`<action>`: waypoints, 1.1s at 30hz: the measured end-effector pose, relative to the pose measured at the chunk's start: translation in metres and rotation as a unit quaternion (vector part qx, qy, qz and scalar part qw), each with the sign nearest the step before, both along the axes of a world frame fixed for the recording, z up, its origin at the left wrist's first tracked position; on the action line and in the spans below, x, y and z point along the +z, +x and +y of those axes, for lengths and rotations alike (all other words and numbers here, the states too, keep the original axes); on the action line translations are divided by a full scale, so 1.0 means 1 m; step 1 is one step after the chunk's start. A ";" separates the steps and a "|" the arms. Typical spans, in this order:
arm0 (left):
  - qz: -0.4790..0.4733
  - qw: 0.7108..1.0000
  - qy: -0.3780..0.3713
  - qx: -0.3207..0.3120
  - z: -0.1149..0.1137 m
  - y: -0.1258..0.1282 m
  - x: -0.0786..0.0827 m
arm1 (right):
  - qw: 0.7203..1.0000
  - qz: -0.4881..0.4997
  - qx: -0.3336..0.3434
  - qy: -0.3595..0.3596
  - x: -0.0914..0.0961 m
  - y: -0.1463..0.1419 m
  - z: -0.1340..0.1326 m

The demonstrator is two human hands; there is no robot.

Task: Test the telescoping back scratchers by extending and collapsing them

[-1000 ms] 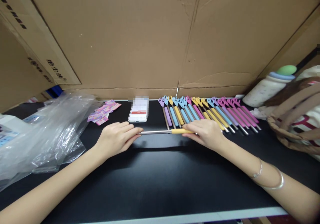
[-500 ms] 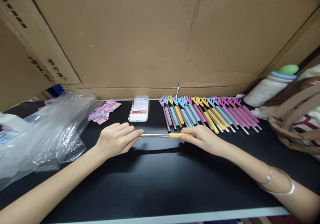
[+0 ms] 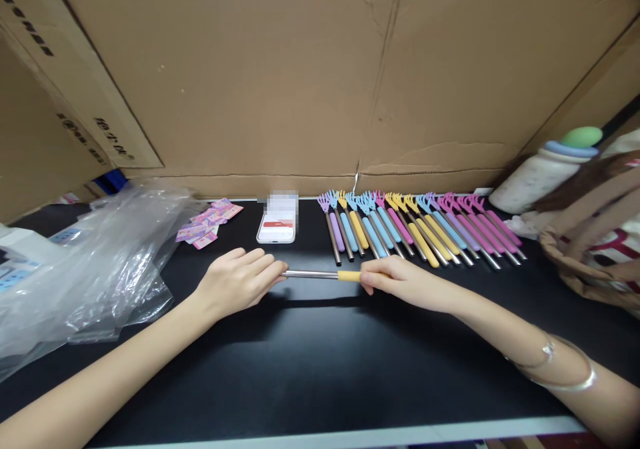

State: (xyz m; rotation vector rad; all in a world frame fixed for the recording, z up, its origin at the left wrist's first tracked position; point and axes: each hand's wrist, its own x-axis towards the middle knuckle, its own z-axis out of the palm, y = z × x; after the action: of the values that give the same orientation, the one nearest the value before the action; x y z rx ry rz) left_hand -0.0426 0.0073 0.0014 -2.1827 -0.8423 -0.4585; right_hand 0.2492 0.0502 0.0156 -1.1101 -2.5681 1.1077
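Note:
Both my hands hold one back scratcher [image 3: 313, 274] level above the black table. Its bare part is a silver metal rod, with a yellow grip towards the right. My left hand [image 3: 243, 277] is closed round the rod's left end, and any claw head there is hidden by the fingers. My right hand [image 3: 393, 279] pinches the yellow grip between thumb and fingers. Just behind my right hand lies a row of back scratchers [image 3: 423, 243] in purple, blue, yellow and pink, claws pointing to the back.
A phone [image 3: 277, 229] lies behind the held rod. Left of it are small pink and purple cards [image 3: 207, 222] and a heap of clear plastic bags [image 3: 107, 269]. A white bottle [image 3: 540, 179] and a fabric bag [image 3: 560, 255] stand right. Cardboard [image 3: 260, 82] walls the back.
My right hand has shifted slightly down along with the yellow grip. My left hand keeps its hold on the rod. The row of back scratchers stays put.

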 end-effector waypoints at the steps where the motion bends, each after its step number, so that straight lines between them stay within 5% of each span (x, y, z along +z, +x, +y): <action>1: 0.000 1.000 -0.012 0.005 0.001 0.000 -0.001 | 1.000 -0.010 -0.006 0.029 -0.001 0.000 0.000; 5: -0.012 0.998 -0.067 0.018 0.002 -0.001 -0.004 | 0.981 -0.069 -0.022 0.182 -0.003 -0.001 -0.002; 12: -0.042 0.988 -0.150 0.020 0.000 -0.001 -0.003 | 0.887 -0.090 -0.015 0.452 -0.011 0.002 -0.002; 18: -0.041 0.986 -0.161 0.027 -0.001 0.001 -0.003 | 0.829 -0.068 0.003 0.555 -0.010 0.001 -0.003; 21: -0.041 0.988 -0.144 0.025 0.000 0.001 -0.002 | 0.845 -0.064 -0.006 0.531 -0.009 0.000 -0.006; 24: -0.038 0.992 -0.122 0.024 -0.001 0.001 -0.001 | 0.891 -0.064 -0.020 0.449 -0.009 0.000 -0.008; 29: -0.027 0.996 -0.087 0.020 -0.004 0.002 0.002 | 0.971 -0.069 -0.034 0.227 -0.003 -0.002 -0.010; 33: -0.020 0.997 -0.067 0.012 -0.006 0.004 0.002 | 0.999 -0.020 -0.008 0.035 0.004 -0.002 -0.007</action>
State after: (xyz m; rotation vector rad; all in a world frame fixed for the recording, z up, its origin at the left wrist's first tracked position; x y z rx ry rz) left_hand -0.0389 0.0015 0.0033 -2.2902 -0.9443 -0.4476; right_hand 0.2467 0.0433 0.0197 -1.1473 -2.6015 0.9947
